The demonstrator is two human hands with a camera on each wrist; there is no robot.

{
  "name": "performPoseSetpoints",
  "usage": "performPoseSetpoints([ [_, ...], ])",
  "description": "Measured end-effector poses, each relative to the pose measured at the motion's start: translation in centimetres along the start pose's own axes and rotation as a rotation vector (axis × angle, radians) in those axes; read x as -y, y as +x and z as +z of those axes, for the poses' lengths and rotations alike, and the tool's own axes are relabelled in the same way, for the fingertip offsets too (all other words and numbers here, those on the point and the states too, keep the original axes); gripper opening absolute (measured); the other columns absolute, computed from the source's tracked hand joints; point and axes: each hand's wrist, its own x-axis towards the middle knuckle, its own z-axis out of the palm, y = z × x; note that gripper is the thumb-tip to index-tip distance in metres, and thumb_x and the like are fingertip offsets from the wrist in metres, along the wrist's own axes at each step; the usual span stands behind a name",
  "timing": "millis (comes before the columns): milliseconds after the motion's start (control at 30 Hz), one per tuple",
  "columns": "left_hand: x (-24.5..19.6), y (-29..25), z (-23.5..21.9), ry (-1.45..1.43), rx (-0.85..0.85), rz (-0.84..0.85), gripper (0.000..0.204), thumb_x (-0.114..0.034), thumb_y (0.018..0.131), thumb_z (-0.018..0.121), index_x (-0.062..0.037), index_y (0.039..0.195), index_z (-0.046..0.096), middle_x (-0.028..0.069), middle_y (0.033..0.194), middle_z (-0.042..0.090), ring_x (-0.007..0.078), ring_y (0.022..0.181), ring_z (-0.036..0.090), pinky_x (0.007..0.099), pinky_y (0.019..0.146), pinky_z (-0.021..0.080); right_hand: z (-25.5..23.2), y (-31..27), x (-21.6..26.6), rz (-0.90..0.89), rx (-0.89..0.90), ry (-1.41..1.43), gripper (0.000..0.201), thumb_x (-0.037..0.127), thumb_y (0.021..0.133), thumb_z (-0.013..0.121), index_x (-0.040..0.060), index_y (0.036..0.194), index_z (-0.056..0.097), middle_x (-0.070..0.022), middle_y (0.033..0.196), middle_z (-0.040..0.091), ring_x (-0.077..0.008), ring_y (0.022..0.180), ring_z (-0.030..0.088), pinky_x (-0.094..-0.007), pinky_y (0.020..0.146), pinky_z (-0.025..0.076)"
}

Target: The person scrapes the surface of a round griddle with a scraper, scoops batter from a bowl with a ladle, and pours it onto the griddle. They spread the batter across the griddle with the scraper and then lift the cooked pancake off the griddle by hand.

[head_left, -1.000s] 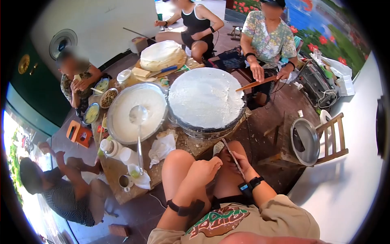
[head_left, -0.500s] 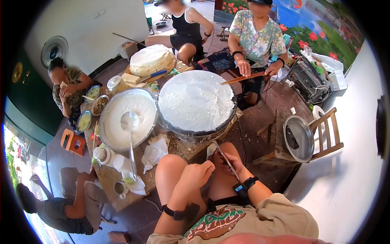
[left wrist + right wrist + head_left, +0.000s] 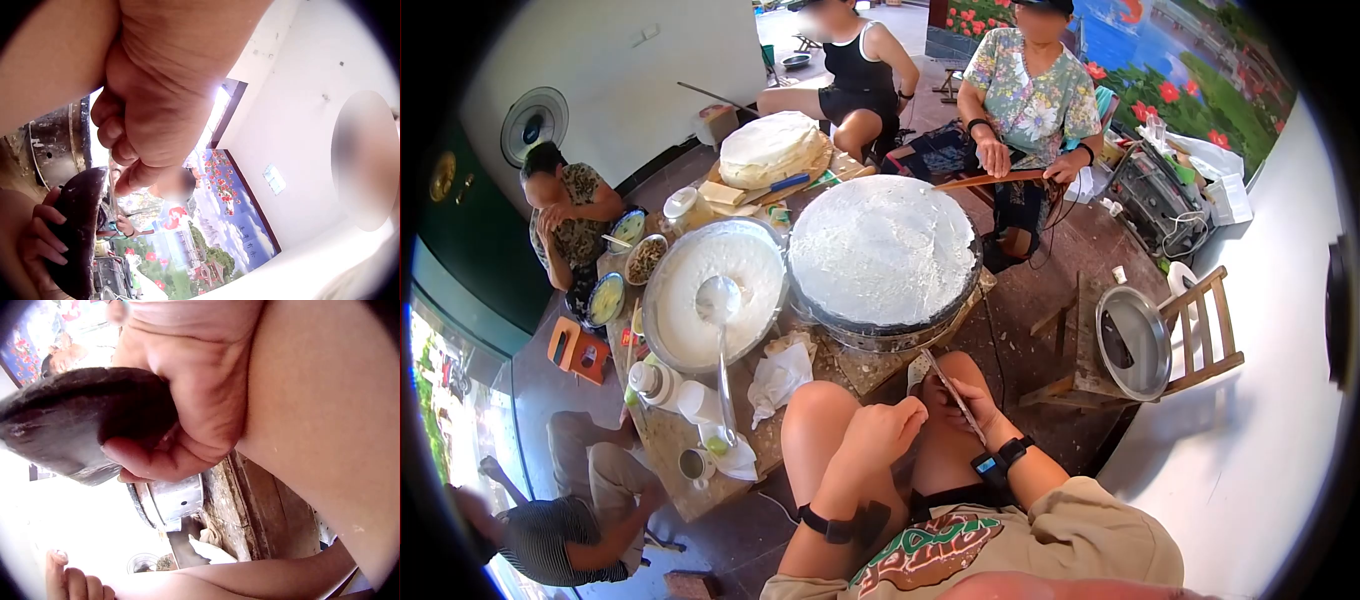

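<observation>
My right hand [image 3: 970, 400] grips a dark, half-round flat scraper [image 3: 84, 212] whose straight edge is crusted pale. Seen from the head, the scraper is nearly edge-on above my right thigh. My left hand [image 3: 885, 430] is over my left thigh with its fingers curled in. A thin pale line shows beside its fingertips in the left wrist view, and whether they hold it I cannot tell. Just beyond my knees stands a round griddle [image 3: 880, 250], coated with a white layer. Left of it, a metal basin [image 3: 662, 325] of white batter has a ladle [image 3: 722, 350] in it.
Across the griddle a seated person holds a wooden stick [image 3: 1000, 179]. Pale round sheets [image 3: 772, 148] are stacked behind the basin. Bottles, a mug [image 3: 696, 464] and crumpled cloth [image 3: 782, 380] stand on the near table. A metal pan [image 3: 1155, 370] sits on a wooden chair at right.
The head view has shifted slightly, then steadied. Across the griddle, the person's wooden stick has moved back toward the griddle's far edge. My hands stay nearly still, the right one keeping its grip on the scraper.
</observation>
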Motion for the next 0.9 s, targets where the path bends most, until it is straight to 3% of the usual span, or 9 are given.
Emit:
performPoseSetpoints([
  [900, -0.01, -0.01, 0.02, 0.010, -0.026, 0.022, 0.010, -0.018, 0.086, 0.056, -0.0086, 0.085, 0.059, 0.0132, 0.060, 0.059, 0.0318, 0.055, 0.058, 0.0408, 0.050, 0.045, 0.66, -0.09, 0.12, 0.003, -0.019, -0.008, 0.036, 0.035, 0.091, 0.053, 0.0129, 0.119, 0.053, 0.0044, 0.077, 0.052, -0.0029, 0.049, 0.044, -0.0160, 0.038, 0.031],
])
